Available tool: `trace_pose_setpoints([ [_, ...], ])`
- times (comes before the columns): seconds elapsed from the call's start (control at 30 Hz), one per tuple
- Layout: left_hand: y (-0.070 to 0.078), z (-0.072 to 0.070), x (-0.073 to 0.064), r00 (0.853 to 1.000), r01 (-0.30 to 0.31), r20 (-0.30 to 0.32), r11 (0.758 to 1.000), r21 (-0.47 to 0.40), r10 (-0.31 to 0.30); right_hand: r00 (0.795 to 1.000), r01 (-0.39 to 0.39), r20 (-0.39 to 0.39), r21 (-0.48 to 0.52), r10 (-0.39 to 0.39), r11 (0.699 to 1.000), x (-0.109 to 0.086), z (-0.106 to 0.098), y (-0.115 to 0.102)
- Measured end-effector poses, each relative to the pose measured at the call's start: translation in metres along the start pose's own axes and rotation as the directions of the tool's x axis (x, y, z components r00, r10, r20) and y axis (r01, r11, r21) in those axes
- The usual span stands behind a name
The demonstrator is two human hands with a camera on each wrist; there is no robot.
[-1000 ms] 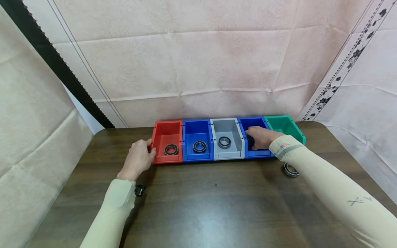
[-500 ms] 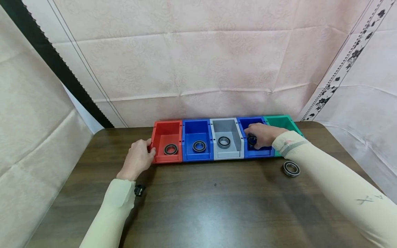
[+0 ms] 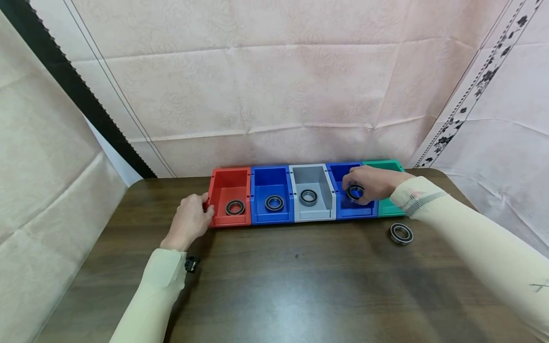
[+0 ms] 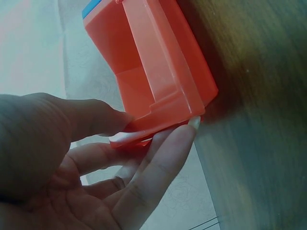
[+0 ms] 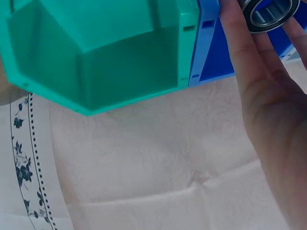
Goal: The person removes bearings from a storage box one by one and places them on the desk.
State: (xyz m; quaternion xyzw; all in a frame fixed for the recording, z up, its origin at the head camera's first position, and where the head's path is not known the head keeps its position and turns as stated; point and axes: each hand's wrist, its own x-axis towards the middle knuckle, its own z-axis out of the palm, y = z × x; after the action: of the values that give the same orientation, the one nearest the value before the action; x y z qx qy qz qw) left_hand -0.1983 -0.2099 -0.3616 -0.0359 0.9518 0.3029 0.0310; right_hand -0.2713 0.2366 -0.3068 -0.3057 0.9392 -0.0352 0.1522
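My left hand (image 3: pixel 188 221) grips the left wall of the red bin (image 3: pixel 229 183). In the left wrist view, its thumb lies over the rim and its fingers are against the outside. Over the right-hand blue bin (image 3: pixel 343 169), my right hand (image 3: pixel 371 183) holds a ball bearing (image 5: pixel 272 19) between thumb and fingers, tilted towards the head camera. Other bearings lie flat: one bearing (image 3: pixel 228 208) in the red bin, another bearing (image 3: pixel 268 204) in the left-hand blue bin (image 3: pixel 270 178), and a third bearing (image 3: pixel 302 197) in the grey bin (image 3: pixel 310 176).
A loose bearing (image 3: pixel 393 236) lies on the wooden table (image 3: pixel 274 286), in front of the green bin (image 5: pixel 129 62) at the row's right end. The bins stand side by side near the table's back edge. Behind them hangs a pale cloth (image 3: pixel 257 95).
My right hand has drawn up and slightly right, bringing the bearing in its fingers into clearer view. The sleeve has shifted off the loose bearing. My left hand stays on the red bin.
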Motion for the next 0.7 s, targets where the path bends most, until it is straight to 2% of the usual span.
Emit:
trace_pose_setpoints([
  [0.47,0.000,0.000,0.000,1.000,-0.015,-0.012,1.000,0.006,0.015,0.999,0.037,-0.001,0.013,-0.037,0.999,-0.026,-0.001,-0.010],
  [0.7,0.000,0.000,-0.001,1.000,-0.005,-0.009,1.000,0.005,0.005,0.996,0.094,0.007,0.011,-0.094,0.996,-0.034,0.006,-0.015],
])
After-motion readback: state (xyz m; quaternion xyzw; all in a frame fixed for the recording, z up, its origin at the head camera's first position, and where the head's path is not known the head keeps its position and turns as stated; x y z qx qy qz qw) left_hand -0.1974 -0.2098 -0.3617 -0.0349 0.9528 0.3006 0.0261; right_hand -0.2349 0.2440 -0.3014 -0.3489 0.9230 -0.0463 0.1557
